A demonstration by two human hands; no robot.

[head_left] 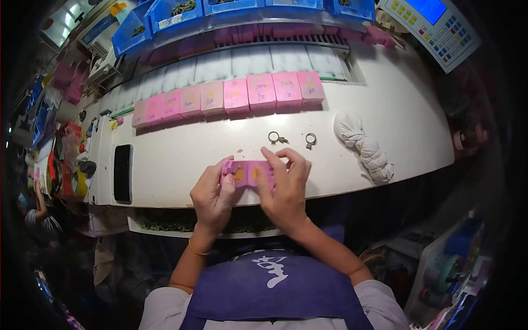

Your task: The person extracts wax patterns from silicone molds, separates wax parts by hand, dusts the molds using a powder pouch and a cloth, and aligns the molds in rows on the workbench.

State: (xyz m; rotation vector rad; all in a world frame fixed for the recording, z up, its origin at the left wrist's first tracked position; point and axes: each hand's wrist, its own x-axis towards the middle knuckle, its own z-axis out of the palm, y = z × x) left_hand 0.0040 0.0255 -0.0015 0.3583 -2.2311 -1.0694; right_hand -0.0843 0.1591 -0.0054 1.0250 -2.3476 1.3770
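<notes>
Near the table's front edge, a pink rubber mold [249,167] is spread open like a book, with yellowish patches on its inner faces. My left hand [213,191] grips its left part, the thumb lying on the inner face. On the right part, my right hand [287,190] pinches with thumb and fingers. Just beyond the hands lie two small dark green ring-shaped pieces: one ring [274,137] with a tail on its right, another ring [311,139] farther right. A row of closed pink molds [235,94] with handwritten marks stands behind them.
A black phone [123,174] lies at the left, a twisted white cloth [363,146] at the right. Blue bins [231,7] line the back, and a keypad device [434,30] stands back right. Below the table edge sits a tray [165,231] of green pieces. Another person [41,214] is far left.
</notes>
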